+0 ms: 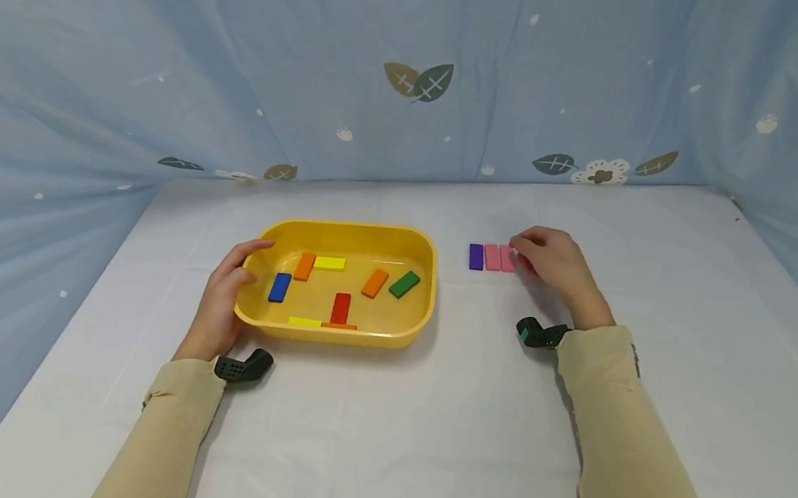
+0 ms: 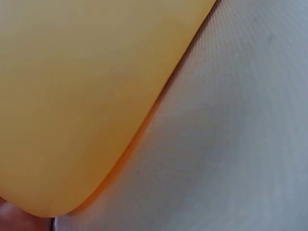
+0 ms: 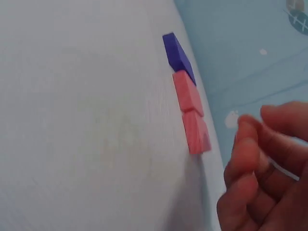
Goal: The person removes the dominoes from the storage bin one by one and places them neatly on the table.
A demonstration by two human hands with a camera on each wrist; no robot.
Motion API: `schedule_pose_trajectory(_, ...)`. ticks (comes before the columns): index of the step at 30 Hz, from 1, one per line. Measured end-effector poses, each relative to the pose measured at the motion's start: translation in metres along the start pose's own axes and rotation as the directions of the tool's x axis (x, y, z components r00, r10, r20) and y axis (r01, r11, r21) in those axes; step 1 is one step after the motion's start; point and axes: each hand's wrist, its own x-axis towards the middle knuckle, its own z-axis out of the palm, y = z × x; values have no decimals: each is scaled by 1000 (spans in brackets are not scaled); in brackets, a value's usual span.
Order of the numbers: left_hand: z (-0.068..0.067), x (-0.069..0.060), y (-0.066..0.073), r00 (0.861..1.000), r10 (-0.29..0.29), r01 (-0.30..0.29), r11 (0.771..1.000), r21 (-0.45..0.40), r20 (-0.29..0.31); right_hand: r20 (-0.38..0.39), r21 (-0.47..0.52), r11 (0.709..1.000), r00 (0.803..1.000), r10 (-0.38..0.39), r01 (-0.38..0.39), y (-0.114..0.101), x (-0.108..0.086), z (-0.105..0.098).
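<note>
My left hand (image 1: 216, 305) grips the left end of a yellow plastic tray (image 1: 317, 297), its fingers at the rim. In the left wrist view the tray wall (image 2: 86, 96) fills much of the picture. To the right of the tray, a purple block (image 1: 476, 257) and two pink blocks (image 1: 492, 257) lie side by side in a row on the table. Beside the row's right end is my right hand (image 1: 559, 266), fingers loosely bent. The right wrist view shows that hand (image 3: 262, 173) apart from the nearest pink block (image 3: 195, 132), with nothing visible between its fingers.
Inside the tray lie several loose blocks, among them a blue block (image 1: 279, 287), a red block (image 1: 341, 308) and a green block (image 1: 404, 284). A white cloth (image 1: 374, 439) covers the table. Blue patterned fabric (image 1: 280, 57) hangs behind and at the sides.
</note>
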Motion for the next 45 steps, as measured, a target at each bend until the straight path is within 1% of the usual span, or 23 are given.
schedule_pose_trajectory(4,-1,0,0,1000,6,-6,1000,-1,-4,8,-16,997,997,-76,76,-13,0,6)
schedule_pose_trajectory(8,-1,0,0,1000,8,-8,1000,-5,-8,8,-17,993,993,-117,117,-28,-3,14)
schedule_pose_trajectory(10,-1,0,0,1000,9,-9,1000,-12,-5,9,3,991,991,-136,136,-35,-6,18)
schedule_pose_trajectory(12,-1,-1,0,1000,11,-11,1000,-15,-3,6,48,985,986,-169,168,-42,-9,23)
schedule_pose_trajectory(15,-1,0,0,1000,16,-16,1000,-17,-3,1,137,958,968,-253,250,-51,-14,32)
schedule_pose_trajectory(18,0,0,0,1000,19,-19,1000,-8,-7,-11,174,923,938,-345,342,-58,-18,41)
schedule_pose_trajectory(20,0,0,0,1000,17,-17,1000,-8,-5,-18,171,907,922,-388,385,-62,-21,47)
schedule_pose_trajectory(23,-1,-1,1,1000,9,-9,1000,-11,-1,-25,169,890,905,-426,423,-67,-25,53)
schedule_pose_trajectory(25,0,-1,1,1000,4,-4,1000,-12,1,-31,158,876,889,-457,456,-70,-28,57)
schedule_pose_trajectory(27,0,-1,1,1000,2,-2,1000,-10,-1,-35,141,856,866,-499,498,-74,-31,61)
schedule_pose_trajectory(28,0,-1,1,1000,3,-3,1000,-6,-2,-38,131,838,847,-530,530,-76,-33,63)
schedule_pose_trajectory(30,0,-2,2,1000,4,-4,1000,4,-6,-56,93,790,795,-603,606,-80,-35,69)
schedule_pose_trajectory(32,0,-2,2,1000,4,-3,1000,5,-8,-55,63,747,749,-660,662,-84,-37,75)
schedule_pose_trajectory(34,0,-2,2,1000,2,-2,1000,6,-8,-30,24,715,715,-698,699,-87,-40,81)
schedule_pose_trajectory(35,-1,-2,1,1000,-1,1,1000,5,-10,-8,-1,709,709,-705,705,-87,-41,84)
schedule_pose_trajectory(37,0,-2,1,1000,-8,8,1000,4,-12,54,-63,716,719,-693,695,-88,-44,88)
schedule_pose_trajectory(40,0,-2,0,1000,-14,14,1000,7,-11,121,-171,712,731,-671,681,-89,-46,92)
schedule_pose_trajectory(42,0,-2,0,1000,-13,13,1000,7,-10,145,-246,696,735,-662,675,-89,-47,94)
schedule_pose_trajectory(45,0,0,-1,1000,-3,3,1000,4,-8,177,-340,653,728,-662,677,-91,-49,95)
